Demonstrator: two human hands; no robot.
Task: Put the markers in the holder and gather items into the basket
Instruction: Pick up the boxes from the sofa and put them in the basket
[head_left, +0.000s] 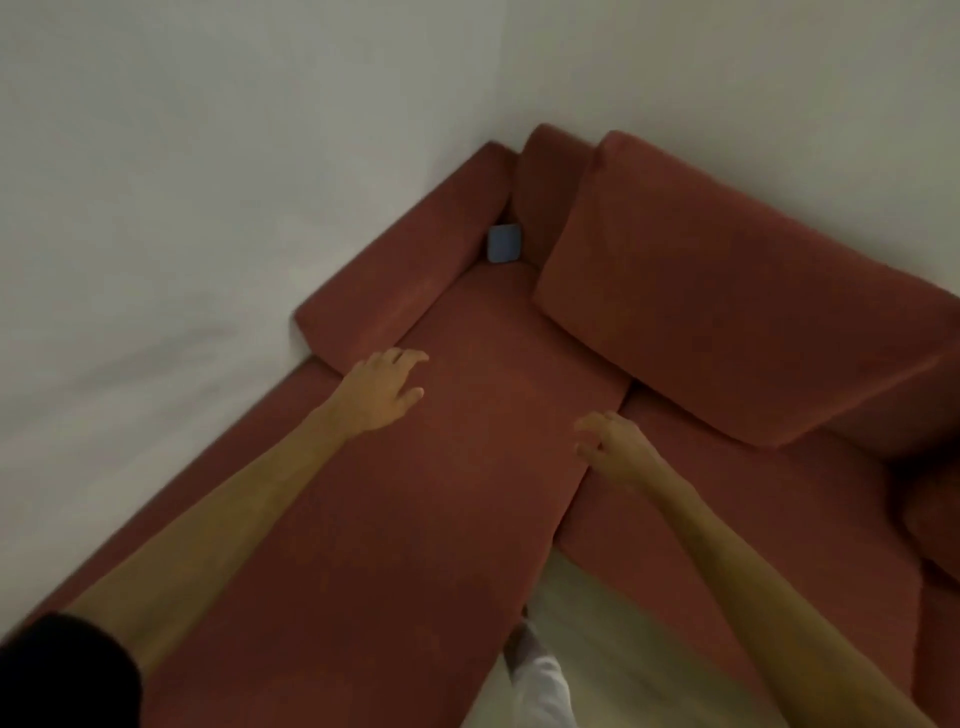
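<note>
Both hands, left hand (382, 387) and right hand (610, 444), hover loose-fingered, holding nothing, over the red sofa (467, 441); I see a blurred blue object (503, 243) in its far corner.

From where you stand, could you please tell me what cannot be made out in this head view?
- Small blue object in the sofa corner: too small and blurred to identify.
- Markers, holder, basket: none in frame.
- Left hand and right hand: motion blur hides whether the fingertips touch the cushion.
- Pale shape at the bottom edge: cut off and blurred.
</note>
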